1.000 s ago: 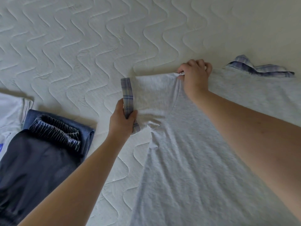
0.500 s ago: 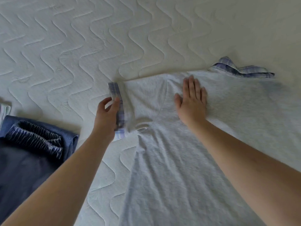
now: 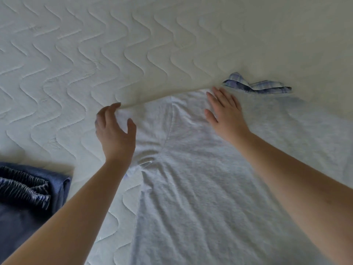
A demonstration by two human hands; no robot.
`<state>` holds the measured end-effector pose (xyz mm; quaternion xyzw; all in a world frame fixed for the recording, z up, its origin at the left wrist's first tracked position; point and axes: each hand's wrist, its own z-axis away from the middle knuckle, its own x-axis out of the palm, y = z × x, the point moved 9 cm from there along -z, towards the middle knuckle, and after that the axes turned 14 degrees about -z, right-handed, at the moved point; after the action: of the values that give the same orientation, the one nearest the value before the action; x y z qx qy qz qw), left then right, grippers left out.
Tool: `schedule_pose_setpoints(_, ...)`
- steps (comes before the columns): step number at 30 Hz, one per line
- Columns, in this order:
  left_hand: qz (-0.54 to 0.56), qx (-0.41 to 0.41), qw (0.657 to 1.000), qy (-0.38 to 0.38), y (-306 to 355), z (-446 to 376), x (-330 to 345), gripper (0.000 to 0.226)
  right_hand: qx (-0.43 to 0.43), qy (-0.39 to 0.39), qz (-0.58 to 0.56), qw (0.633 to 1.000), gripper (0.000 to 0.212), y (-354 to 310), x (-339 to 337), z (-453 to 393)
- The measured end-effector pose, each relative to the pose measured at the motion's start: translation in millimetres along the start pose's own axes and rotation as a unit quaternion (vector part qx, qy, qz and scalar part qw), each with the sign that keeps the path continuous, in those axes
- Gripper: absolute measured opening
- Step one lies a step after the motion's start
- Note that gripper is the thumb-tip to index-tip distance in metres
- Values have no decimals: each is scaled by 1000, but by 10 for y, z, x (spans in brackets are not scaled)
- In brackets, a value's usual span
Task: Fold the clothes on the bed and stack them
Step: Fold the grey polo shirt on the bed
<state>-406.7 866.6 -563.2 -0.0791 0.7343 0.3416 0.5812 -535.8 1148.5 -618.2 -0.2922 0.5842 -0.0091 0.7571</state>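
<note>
A light grey shirt [image 3: 191, 197] lies spread face down on the white quilted mattress [image 3: 95, 54], its plaid collar [image 3: 257, 86] sticking out at the far edge. My right hand [image 3: 224, 115] rests flat, fingers straight, on the shoulder area near the collar. My left hand [image 3: 112, 131] hovers over the end of the left sleeve [image 3: 150, 121] with fingers loosely spread, holding nothing. The sleeve's plaid cuff is hidden behind that hand.
A stack of folded dark blue clothes [image 3: 24, 197] with a ribbed waistband on top lies at the lower left. Bare mattress stretches beyond the shirt to the far side and left.
My left hand let go of the plaid cuff and opened over the sleeve end. My right hand released the shoulder seam, flattened, and slid right toward the collar.
</note>
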Motion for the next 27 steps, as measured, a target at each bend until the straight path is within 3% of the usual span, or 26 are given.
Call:
schedule_pose_setpoints(3, -15, 152, 984, -89, 687, 46, 372, 44, 24, 7, 16, 1000, 57, 327, -166, 183)
schedule_pose_setpoints(6, -104, 323, 926, -164, 1363, 326, 870, 54, 58, 27, 17, 998, 59, 636, -328, 351)
schedule_pose_setpoints(10, -171, 445, 855, -205, 2042, 758, 1416, 59, 113, 49, 15, 992, 58, 1081, -567, 533)
schedule_pose_setpoints(16, -194, 548, 783, -221, 2901, 1312, 1854, 60, 171, 100, 6, 980, 53, 1888, -1076, 960)
schedule_pose_setpoints(20, -231, 574, 752, -229, 3218, 1587, 2078, 60, 260, 110, -8, 959, 52, 2597, -1311, 1382)
schedule_pose_setpoints(27, -190, 588, 762, -193, 3900, 1781, 2118, 58, 407, 213, -89, 884, 49, 3420, -1535, 2103)
